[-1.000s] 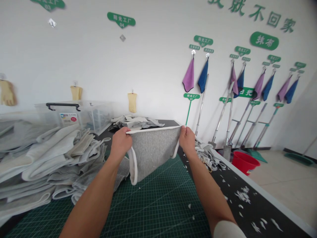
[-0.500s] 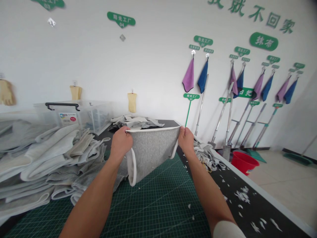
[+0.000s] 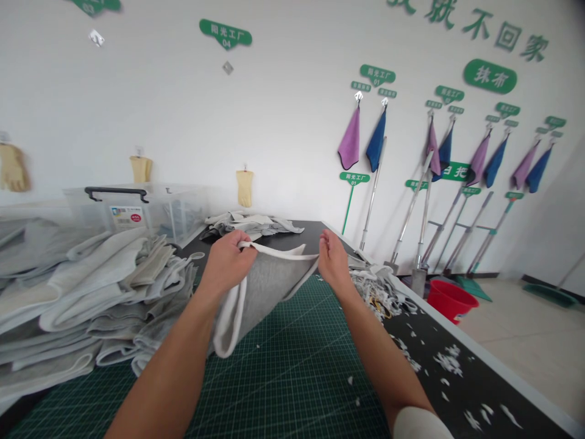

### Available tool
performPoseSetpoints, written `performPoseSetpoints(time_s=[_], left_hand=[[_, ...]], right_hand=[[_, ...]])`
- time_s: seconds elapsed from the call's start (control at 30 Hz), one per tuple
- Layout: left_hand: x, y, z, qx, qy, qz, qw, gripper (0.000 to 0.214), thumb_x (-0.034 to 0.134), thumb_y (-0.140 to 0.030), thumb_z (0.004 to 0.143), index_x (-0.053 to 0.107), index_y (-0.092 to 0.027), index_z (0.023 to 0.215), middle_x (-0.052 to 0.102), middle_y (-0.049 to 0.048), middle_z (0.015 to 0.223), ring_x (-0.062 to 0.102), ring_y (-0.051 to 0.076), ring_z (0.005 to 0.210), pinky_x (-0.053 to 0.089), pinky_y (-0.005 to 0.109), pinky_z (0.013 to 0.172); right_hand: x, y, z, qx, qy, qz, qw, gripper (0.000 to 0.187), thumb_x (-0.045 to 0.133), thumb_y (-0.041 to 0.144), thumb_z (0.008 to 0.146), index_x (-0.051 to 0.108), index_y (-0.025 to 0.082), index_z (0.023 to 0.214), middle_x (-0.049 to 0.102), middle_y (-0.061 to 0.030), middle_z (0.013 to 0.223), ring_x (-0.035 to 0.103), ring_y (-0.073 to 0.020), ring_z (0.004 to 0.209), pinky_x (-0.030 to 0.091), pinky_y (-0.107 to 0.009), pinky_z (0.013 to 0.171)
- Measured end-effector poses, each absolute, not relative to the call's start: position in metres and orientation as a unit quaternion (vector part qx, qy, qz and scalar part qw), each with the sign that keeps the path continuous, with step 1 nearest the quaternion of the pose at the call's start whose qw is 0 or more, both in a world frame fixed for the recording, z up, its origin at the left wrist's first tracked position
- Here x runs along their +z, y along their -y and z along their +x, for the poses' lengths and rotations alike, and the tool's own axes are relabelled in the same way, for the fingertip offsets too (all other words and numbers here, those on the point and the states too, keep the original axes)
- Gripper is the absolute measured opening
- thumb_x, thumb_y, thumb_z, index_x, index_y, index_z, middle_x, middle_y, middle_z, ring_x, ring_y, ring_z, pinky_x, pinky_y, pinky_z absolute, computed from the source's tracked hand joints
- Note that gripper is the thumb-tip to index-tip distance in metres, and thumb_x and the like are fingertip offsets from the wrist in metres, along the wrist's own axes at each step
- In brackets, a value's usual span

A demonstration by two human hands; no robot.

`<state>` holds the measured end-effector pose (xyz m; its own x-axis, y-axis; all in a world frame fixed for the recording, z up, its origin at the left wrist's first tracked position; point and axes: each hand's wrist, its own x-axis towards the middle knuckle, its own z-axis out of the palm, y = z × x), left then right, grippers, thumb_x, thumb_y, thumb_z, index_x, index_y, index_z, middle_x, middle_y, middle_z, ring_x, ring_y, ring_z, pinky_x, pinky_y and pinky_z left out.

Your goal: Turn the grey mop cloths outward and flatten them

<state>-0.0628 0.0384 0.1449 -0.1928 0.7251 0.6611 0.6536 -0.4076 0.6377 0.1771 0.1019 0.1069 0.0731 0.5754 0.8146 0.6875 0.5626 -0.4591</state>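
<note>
A grey cloth piece with white bound edges (image 3: pixel 269 277) hangs in the air over the green cutting mat (image 3: pixel 292 366). My left hand (image 3: pixel 231 259) is closed on its upper left corner, thumb and fingers pinching the white edging. My right hand (image 3: pixel 333 259) is at the cloth's right end, thumb and fingers closed and pointing up; the cloth runs in by the lower fingers, and the exact grip is partly hidden. The top edge sags, with a loose pointed corner standing up near the right hand. A white bound fold droops below my left hand.
A tall stack of grey cloth pieces (image 3: pixel 91 292) lies left, before a clear plastic box (image 3: pixel 183 213). More cloth (image 3: pixel 256 225) lies at the far end. Scraps and trimmings (image 3: pixel 379 289) litter the black tabletop at right. A red bucket (image 3: pixel 452 302) stands beyond the table edge.
The cloth was stretched taut between both hands; now its top edge is slack and it hangs lower, tilted to the left. My right hand has moved slightly left.
</note>
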Motion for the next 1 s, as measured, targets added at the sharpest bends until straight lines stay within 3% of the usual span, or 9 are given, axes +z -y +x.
performPoseSetpoints(time_s=[0.07, 0.17, 0.27, 0.4, 0.57, 0.7, 0.83, 0.93, 1.0], left_hand=[[0.145, -0.035, -0.058, 0.524, -0.544, 0.654, 0.032, 0.004, 0.053, -0.021, 0.068, 0.057, -0.02, 0.068, 0.047, -0.0061, 0.048, 0.045, 0.014, 0.047, 0.03, 0.023, 0.047], [0.144, -0.031, -0.051, 0.483, -0.518, 0.705, 0.041, 0.004, 0.052, -0.02, 0.071, 0.055, -0.02, 0.071, 0.048, -0.0063, 0.05, 0.047, 0.015, 0.049, 0.031, 0.024, 0.049], [0.145, -0.026, -0.045, 0.446, -0.445, 0.774, 0.063, 0.009, 0.048, -0.014, 0.071, 0.053, -0.02, 0.074, 0.056, -0.0048, 0.062, 0.052, 0.015, 0.059, 0.035, 0.024, 0.054], [0.149, -0.015, -0.039, 0.393, -0.352, 0.842, 0.113, 0.021, 0.043, -0.008, 0.072, 0.055, -0.021, 0.083, 0.062, -0.0027, 0.082, 0.056, 0.016, 0.075, 0.04, 0.025, 0.066], [0.151, -0.005, -0.035, 0.385, -0.324, 0.856, 0.122, 0.027, 0.043, -0.005, 0.072, 0.056, -0.021, 0.089, 0.062, -0.0014, 0.09, 0.056, 0.017, 0.081, 0.041, 0.026, 0.072], [0.146, -0.006, -0.033, 0.405, -0.337, 0.839, 0.136, 0.028, 0.043, -0.005, 0.073, 0.054, -0.022, 0.092, 0.062, -0.0013, 0.09, 0.057, 0.017, 0.081, 0.041, 0.025, 0.072], [0.138, -0.012, -0.029, 0.433, -0.392, 0.801, 0.133, 0.017, 0.045, -0.012, 0.078, 0.052, -0.021, 0.091, 0.061, -0.0006, 0.084, 0.057, 0.017, 0.076, 0.041, 0.025, 0.067], [0.135, -0.013, -0.027, 0.446, -0.424, 0.778, 0.124, 0.023, 0.048, -0.022, 0.084, 0.047, -0.02, 0.106, 0.06, -0.0011, 0.077, 0.056, 0.017, 0.069, 0.04, 0.026, 0.063], [0.137, -0.011, -0.026, 0.438, -0.423, 0.784, 0.117, 0.029, 0.048, -0.029, 0.086, 0.044, -0.02, 0.113, 0.059, -0.0014, 0.074, 0.056, 0.017, 0.066, 0.039, 0.026, 0.062]], right_hand=[[0.108, -0.089, 0.167, -0.049, 0.72, -0.407, 0.56, 0.035, 0.033, 0.034, 0.095, 0.051, 0.018, 0.12, 0.058, -0.012, 0.116, 0.051, -0.0249, 0.11, 0.039, -0.041, 0.092], [0.11, -0.071, 0.149, -0.019, 0.839, -0.263, 0.476, 0.036, 0.043, 0.035, 0.092, 0.049, 0.02, 0.124, 0.053, -0.0104, 0.125, 0.044, -0.0235, 0.121, 0.034, -0.04, 0.101], [0.113, -0.056, 0.135, 0.021, 0.899, -0.178, 0.399, 0.064, 0.061, 0.038, 0.081, 0.035, 0.017, 0.136, 0.043, -0.0131, 0.137, 0.038, -0.0266, 0.127, 0.032, -0.041, 0.104], [0.12, -0.044, 0.13, 0.095, 0.897, -0.213, 0.376, 0.062, 0.057, 0.017, 0.077, 0.033, 0.02, 0.134, 0.054, -0.0085, 0.122, 0.055, -0.0226, 0.103, 0.045, -0.035, 0.088], [0.124, -0.036, 0.133, 0.123, 0.881, -0.258, 0.376, 0.066, 0.057, 0.015, 0.073, 0.031, 0.02, 0.134, 0.056, -0.007, 0.117, 0.058, -0.0223, 0.094, 0.045, -0.033, 0.08], [0.128, -0.032, 0.133, 0.111, 0.871, -0.271, 0.394, 0.056, 0.058, 0.015, 0.074, 0.038, 0.02, 0.126, 0.058, -0.0058, 0.112, 0.057, -0.0209, 0.091, 0.044, -0.031, 0.078], [0.132, -0.03, 0.136, 0.072, 0.869, -0.287, 0.397, 0.03, 0.056, 0.018, 0.079, 0.05, 0.02, 0.108, 0.061, -0.0036, 0.097, 0.056, -0.0192, 0.083, 0.042, -0.03, 0.071], [0.132, -0.033, 0.14, 0.023, 0.869, -0.273, 0.413, 0.006, 0.054, 0.022, 0.083, 0.055, 0.02, 0.089, 0.059, -0.0028, 0.083, 0.053, -0.0187, 0.078, 0.04, -0.03, 0.069], [0.133, -0.035, 0.142, -0.001, 0.872, -0.252, 0.419, 0.007, 0.051, 0.023, 0.084, 0.053, 0.02, 0.078, 0.056, -0.0021, 0.074, 0.05, -0.0182, 0.074, 0.039, -0.031, 0.069]])
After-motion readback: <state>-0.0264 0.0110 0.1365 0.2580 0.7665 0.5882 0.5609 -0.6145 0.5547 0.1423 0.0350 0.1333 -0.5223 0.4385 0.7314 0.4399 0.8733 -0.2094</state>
